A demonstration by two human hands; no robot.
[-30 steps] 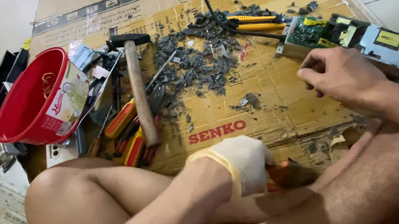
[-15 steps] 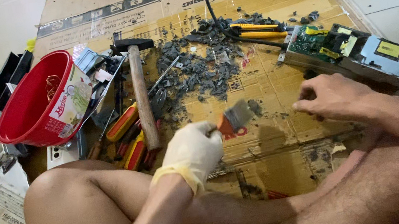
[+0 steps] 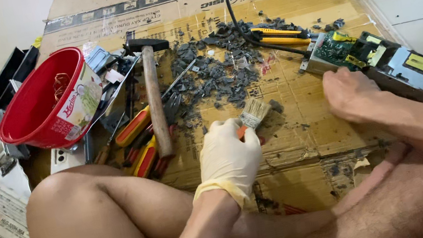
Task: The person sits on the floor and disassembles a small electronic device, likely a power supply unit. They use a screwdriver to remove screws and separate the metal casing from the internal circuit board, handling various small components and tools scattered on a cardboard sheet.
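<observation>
My left hand (image 3: 228,153), in a pale yellow glove, grips a small paintbrush (image 3: 253,113) with an orange handle, its bristles down on the cardboard sheet (image 3: 308,120) at the near edge of a pile of grey broken fragments (image 3: 215,73). My bare right hand (image 3: 352,95) rests loosely curled on the cardboard just in front of a green circuit board in a metal housing (image 3: 377,56). It holds nothing that I can see.
A wooden-handled hammer (image 3: 154,94) lies left of the fragments. Red and yellow screwdrivers (image 3: 139,142) sit beside it. A red plastic bucket (image 3: 45,105) leans at the left. Yellow-handled pliers (image 3: 280,35) lie at the back. My bare legs cross the near side.
My left hand has brought the brush up from my lap onto the cardboard toward the fragments. My right hand slid slightly nearer the circuit board.
</observation>
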